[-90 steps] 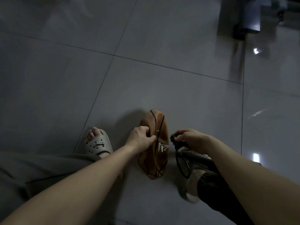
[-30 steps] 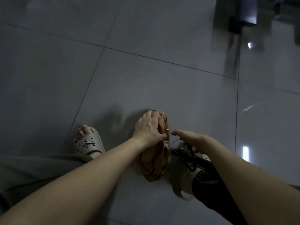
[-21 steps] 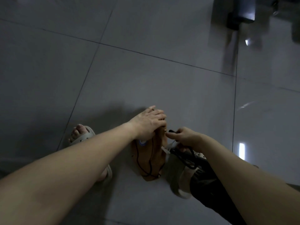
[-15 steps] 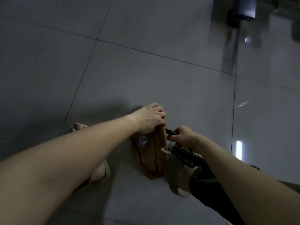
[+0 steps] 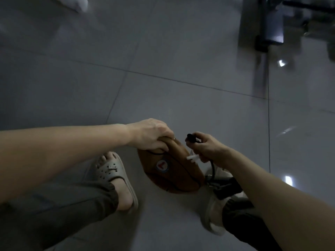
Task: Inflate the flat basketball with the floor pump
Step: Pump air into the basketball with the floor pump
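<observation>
Fingers [image 5: 165, 132] of the left hand [image 5: 150, 136] are curled over the top edge of the basketball [image 5: 172, 171], thumb on the near face, gripping it. Right hand [image 5: 206, 149]: fingers clenched round the black end of the hose [image 5: 190, 137], pinching it just beside the ball's top edge, a narrow gap between them.

Count: two hands, one ball, one hose, one pump, two slides.

Nearest: two bare forearms reach in from the lower corners. Below them are two dark trouser legs [image 5: 63, 211] with gathered cuffs.

Two pale slides on the feet: the left slide [image 5: 116, 176] has holes across the strap and the toes show; the right slide [image 5: 212, 216] is partly hidden by the right arm.

The basketball stands between the feet. It is brown, flat and folded, standing on its edge on the floor. A round red, white and blue badge faces the camera.

The hose drops from the right hand to the dark pump [image 5: 223, 187], low beside the right foot and touching the ball's right side. The pump is mostly covered and its shape is unclear. A small white tag [image 5: 193, 157] sticks out under the right hand.

The floor [image 5: 181, 98] is large grey glossy tiles with thin joints and bright glints at right. The room is dim.

Farthest: a grey furniture leg [image 5: 270, 31] at top right, blurred. A white object [image 5: 74, 2] at top left is cut off, and what it is cannot be told.
</observation>
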Demonstrator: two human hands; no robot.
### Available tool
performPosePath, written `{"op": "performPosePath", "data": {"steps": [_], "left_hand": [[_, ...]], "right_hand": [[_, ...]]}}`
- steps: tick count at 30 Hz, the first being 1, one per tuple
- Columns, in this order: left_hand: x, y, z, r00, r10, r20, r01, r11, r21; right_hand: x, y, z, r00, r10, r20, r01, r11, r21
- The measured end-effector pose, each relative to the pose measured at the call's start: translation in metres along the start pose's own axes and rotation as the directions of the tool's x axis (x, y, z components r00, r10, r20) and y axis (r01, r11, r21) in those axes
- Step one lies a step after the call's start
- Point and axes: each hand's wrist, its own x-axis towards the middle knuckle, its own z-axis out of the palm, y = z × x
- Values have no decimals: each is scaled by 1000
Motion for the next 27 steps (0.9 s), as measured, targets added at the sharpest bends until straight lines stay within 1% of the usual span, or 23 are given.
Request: {"op": "performPosePath", "data": {"steps": [2, 4, 6, 8, 9, 12, 14, 17, 20, 24, 27], "left_hand": [[-15, 10, -23, 999, 28, -44, -29, 1000, -3], [-24, 19, -41, 996, 67, -64, -68, 998, -9], [-28, 24, -46, 996, 62, -64, -64, 997, -42], [-26, 22, -41, 998, 37, -59, -42, 996, -80], [-24, 20, -37, 998, 26, -58, -31, 995, -92], [-10, 17, -23, 1000, 3, -26, -6, 994, -110], [-2, 18, -18, 1000, -1, -6, 0, 989, -149], [5, 15, -21, 998, -52, 21, 56, 966, -254], [4, 11, -27, 991, -103, 85, 127, 922, -365], [8, 13, -34, 990, -91, 103, 128, 891, -436], [9, 16, -35, 988, -95, 121, 140, 881, -452]], "right_hand": [[-9, -12, 5, 999, -37, 25, 36, 997, 65], [-16, -13, 8, 989, -51, 136, 22, 979, 204], [-18, -9, 9, 966, -69, 249, -38, 915, 401], [-18, -7, 9, 959, -82, 270, -86, 826, 557], [-17, -6, 9, 962, -92, 258, -79, 811, 580], [-11, -4, 8, 975, -146, 166, 38, 850, 525], [-10, -6, 7, 974, -174, 142, 79, 856, 510], [-6, -6, 3, 975, -194, 108, 109, 843, 526], [-3, -7, 0, 971, -223, 91, 146, 845, 515], [2, -6, 0, 968, -234, 92, 154, 842, 517], [2, -5, 1, 967, -237, 88, 161, 846, 509]]}}
